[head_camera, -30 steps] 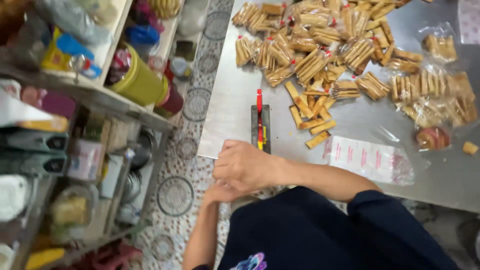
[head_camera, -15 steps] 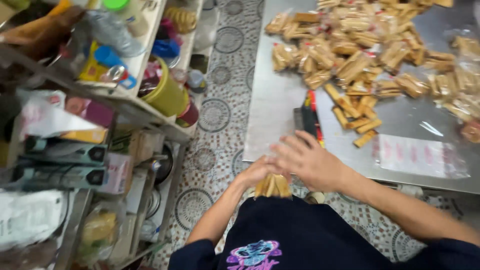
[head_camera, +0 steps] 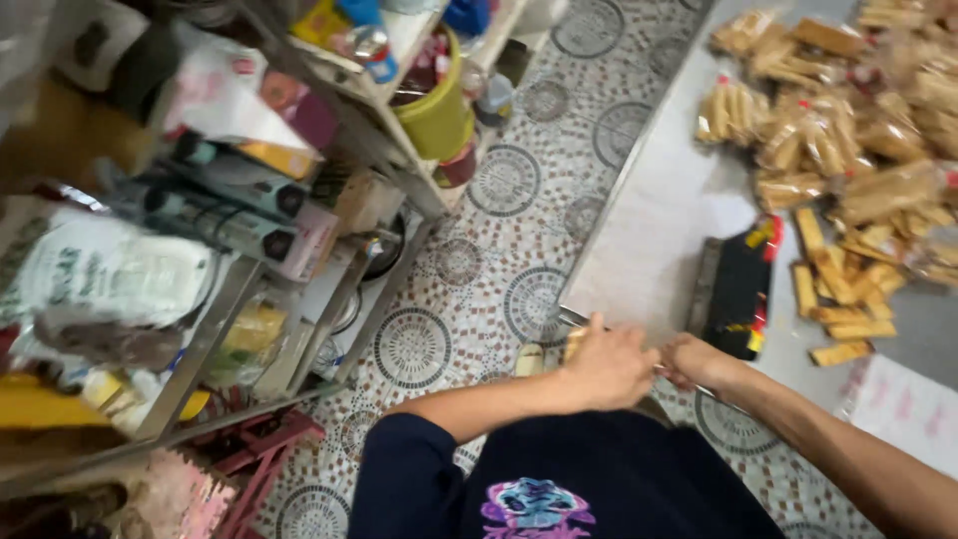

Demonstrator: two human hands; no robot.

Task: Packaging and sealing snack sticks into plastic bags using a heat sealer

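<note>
Gripping biscuit sticks [head_camera: 574, 344], both hands [head_camera: 649, 364].

Hands: two, left hand [head_camera: 607, 364] and right hand [head_camera: 691, 359]. Black sealer bar [head_camera: 738, 289]: one. Yellow-green bucket [head_camera: 439, 105], eleven o'clock: one. Loose biscuit sticks [head_camera: 833, 299]: several.

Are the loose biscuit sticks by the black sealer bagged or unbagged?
Unbagged: the loose sticks lie bare on the steel table beside the black sealer.

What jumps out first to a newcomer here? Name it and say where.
The heap of bagged golden biscuit sticks on the steel table, upper right. Below it, the left hand and right hand meet at the table's near edge. Crowded shelves fill the left.
</note>
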